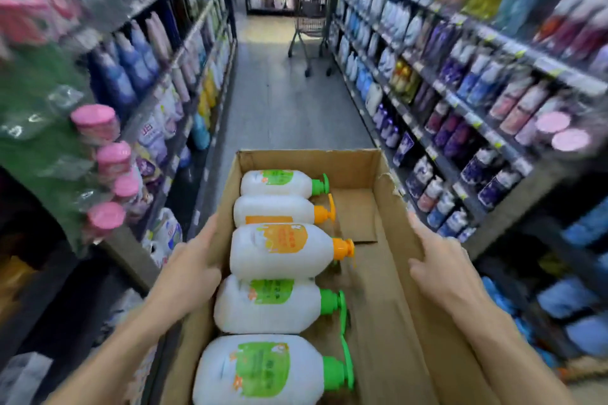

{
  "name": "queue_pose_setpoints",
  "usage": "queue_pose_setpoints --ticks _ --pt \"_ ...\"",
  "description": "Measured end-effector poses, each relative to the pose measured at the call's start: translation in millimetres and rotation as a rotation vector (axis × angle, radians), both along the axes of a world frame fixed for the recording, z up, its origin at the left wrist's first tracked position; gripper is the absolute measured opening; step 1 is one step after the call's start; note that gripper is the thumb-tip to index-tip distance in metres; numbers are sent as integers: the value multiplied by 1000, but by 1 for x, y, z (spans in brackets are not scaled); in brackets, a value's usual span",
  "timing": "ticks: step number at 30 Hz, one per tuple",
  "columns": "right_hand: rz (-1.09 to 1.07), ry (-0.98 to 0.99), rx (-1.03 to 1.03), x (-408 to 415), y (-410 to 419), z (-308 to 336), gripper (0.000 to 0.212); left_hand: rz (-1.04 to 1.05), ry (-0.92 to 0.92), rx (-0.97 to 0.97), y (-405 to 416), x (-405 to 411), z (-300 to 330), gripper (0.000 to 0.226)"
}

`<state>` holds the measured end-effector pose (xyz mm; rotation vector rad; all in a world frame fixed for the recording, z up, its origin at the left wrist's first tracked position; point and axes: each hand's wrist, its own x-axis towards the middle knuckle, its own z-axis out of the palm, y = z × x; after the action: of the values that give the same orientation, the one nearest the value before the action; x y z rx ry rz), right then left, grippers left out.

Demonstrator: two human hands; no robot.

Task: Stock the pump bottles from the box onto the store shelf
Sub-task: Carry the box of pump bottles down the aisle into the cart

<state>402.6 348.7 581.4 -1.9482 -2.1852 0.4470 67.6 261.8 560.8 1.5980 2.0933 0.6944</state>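
Observation:
An open cardboard box (391,207) fills the lower middle of the head view, held up in the aisle. Several white pump bottles lie on their sides in a row along its left half, pumps pointing right. Some have green pumps (332,302) and green labels, others orange pumps (342,248) and orange labels. The box's right half is bare cardboard. My left hand (189,270) grips the left wall of the box from outside. My right hand (441,268) grips the right wall, fingers over the rim.
Stocked store shelves line both sides of a narrow aisle: blue and pink bottles on the left shelf (171,52), purple and blue packs on the right shelf (460,105). A shopping cart (309,33) stands far down the grey floor (279,102).

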Motion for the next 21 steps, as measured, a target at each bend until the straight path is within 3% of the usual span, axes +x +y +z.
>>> queue_pose_setpoints --ticks 11,21 --pt "45 20 64 -19 220 124 88 -16 58 1 247 -26 96 91" --pt "43 17 157 -49 490 144 93 -62 168 7 523 -64 134 88"
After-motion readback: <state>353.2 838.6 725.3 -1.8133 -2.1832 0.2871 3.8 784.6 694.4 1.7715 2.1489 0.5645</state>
